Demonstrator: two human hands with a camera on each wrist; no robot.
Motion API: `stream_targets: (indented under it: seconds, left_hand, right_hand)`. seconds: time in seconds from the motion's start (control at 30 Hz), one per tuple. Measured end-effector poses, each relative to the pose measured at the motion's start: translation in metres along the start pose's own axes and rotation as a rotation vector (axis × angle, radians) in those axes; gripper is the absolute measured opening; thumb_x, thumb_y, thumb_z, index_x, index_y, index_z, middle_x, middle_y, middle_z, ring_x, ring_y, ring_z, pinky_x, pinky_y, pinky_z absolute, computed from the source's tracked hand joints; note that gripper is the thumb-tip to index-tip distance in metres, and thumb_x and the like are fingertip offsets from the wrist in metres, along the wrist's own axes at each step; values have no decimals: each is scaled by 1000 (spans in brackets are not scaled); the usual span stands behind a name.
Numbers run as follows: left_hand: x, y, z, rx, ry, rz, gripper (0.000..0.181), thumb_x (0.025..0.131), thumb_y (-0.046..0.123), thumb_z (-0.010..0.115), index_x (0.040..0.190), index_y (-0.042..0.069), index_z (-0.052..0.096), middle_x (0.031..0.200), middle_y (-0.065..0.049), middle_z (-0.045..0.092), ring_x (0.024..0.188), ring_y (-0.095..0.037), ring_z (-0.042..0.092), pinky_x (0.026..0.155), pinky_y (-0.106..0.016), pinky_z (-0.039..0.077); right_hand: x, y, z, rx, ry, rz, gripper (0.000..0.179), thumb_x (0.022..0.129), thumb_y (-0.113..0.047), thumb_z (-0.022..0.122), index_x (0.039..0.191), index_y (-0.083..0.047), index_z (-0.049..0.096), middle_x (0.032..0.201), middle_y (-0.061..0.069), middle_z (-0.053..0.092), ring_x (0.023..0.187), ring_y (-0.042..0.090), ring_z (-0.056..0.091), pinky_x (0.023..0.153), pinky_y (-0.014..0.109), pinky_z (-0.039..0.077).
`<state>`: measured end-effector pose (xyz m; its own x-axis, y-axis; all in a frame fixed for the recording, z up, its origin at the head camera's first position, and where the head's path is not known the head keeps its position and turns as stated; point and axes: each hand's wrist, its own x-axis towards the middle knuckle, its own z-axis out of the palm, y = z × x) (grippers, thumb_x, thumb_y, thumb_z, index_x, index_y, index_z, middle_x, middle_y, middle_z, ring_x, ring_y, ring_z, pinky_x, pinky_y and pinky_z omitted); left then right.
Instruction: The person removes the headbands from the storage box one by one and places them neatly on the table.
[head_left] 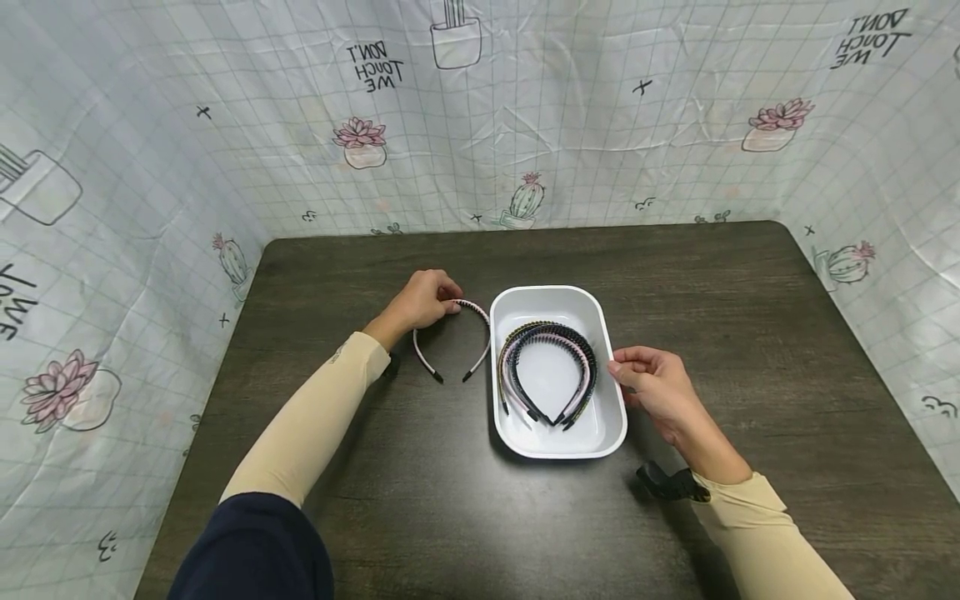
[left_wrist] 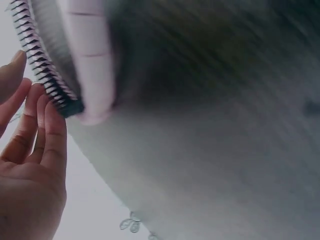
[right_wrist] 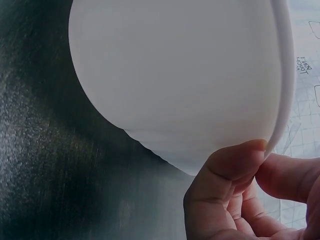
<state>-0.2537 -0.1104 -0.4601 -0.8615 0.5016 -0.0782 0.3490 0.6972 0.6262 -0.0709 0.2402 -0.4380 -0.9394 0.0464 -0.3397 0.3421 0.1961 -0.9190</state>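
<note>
My left hand (head_left: 426, 300) pinches a pale pink headband (head_left: 428, 364) at the top of its arch; the dark-tipped ends point towards me. Up close in the left wrist view, the fingers of the left hand (left_wrist: 30, 165) are around a toothed band (left_wrist: 42, 65), with a pink wrapped band (left_wrist: 92, 65) beside it. Just right of the pink headband stands a white plastic tub (head_left: 555, 446). Several headbands (head_left: 592, 375), dark, pink and yellowish, lie nested inside. My right hand (head_left: 662, 392) grips the tub's right rim between thumb and fingers, also seen in the right wrist view.
The dark wood-look table (head_left: 420, 517) extends around the tub on every side. A white printed cloth (head_left: 600, 108) with cactus drawings hangs behind and along both sides. A black strap (head_left: 675, 483) sits on the right wrist.
</note>
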Motion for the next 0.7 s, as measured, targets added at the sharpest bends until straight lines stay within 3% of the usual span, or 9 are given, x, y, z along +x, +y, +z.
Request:
stream_targets:
  seconds: [0.7]
  left_hand:
    - [-2,31,-7,-21,40,121,26,98,9,74,121,-3,76,117,-15,73,109,-30,70,97,-43,57]
  right_hand:
    - [0,0,-1,-5,3,-1,34,105,-11,63,126,14,56,80,-12,68,75,2,63,64,25,57]
